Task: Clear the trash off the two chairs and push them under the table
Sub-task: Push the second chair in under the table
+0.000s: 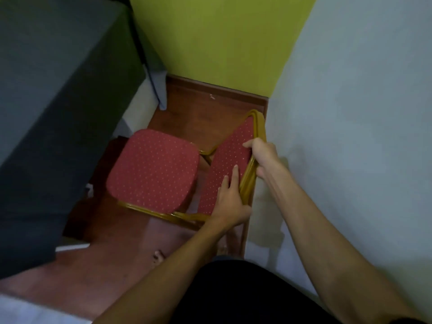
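Observation:
A chair with a red dotted seat (153,169) and a gold metal frame stands between the table and the wall. Its red backrest (230,157) faces the table. My left hand (230,202) grips the lower part of the backrest frame, fingers lying on the red pad. My right hand (261,157) is closed around the gold frame higher up on the backrest's top edge. The seat is bare, with no trash on it. Only this one chair is in view. The table (53,108), covered with a dark grey cloth, fills the left side, and the seat's left edge sits close beneath its overhang.
A pale wall (350,113) runs close along the right of the chair, and a green wall (222,43) closes the far end. The floor (198,106) is reddish wood. My bare toes (159,256) show near the chair's near legs.

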